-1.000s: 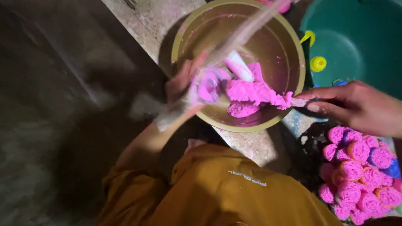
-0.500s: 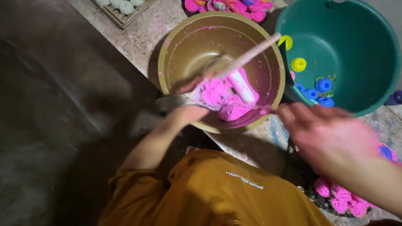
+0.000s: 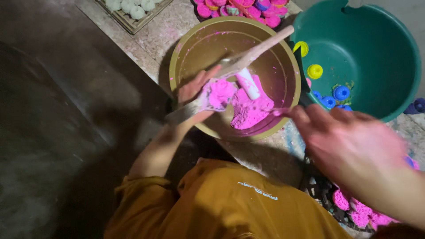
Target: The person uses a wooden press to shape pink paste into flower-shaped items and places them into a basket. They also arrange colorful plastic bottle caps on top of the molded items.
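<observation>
The left hand (image 3: 197, 95) reaches into the round tan plastic bowl (image 3: 186, 48), fingers curled around a small mould packed with bright pink powdery mixture (image 3: 220, 92), holding it just above the loose heap of the same pink mixture (image 3: 250, 110) lying in the bottom of the bowl; a small white cylinder (image 3: 247, 84) rests on that heap and a long pale wooden stick (image 3: 261, 46) leans across the rim. The right hand (image 3: 349, 141) hovers blurred at the bowl's near right edge, fingers spread and gripping nothing that can be made out. Packing this well seems to call for firm, even pressure on the mixture with the mould kept over the bowl, so that crumbs fall back into the heap (the powder looks loose and ready to scatter). Beside the bowl stands a large green plastic tub (image 3: 398, 53) with blue and yellow small moulds (image 3: 330, 95) in it, finished pink moulded pieces (image 3: 358, 217) lie on the speckled stone surface (image 3: 155, 31) at lower right, and white pieces sit in a tray (image 3: 133, 6) at the top
</observation>
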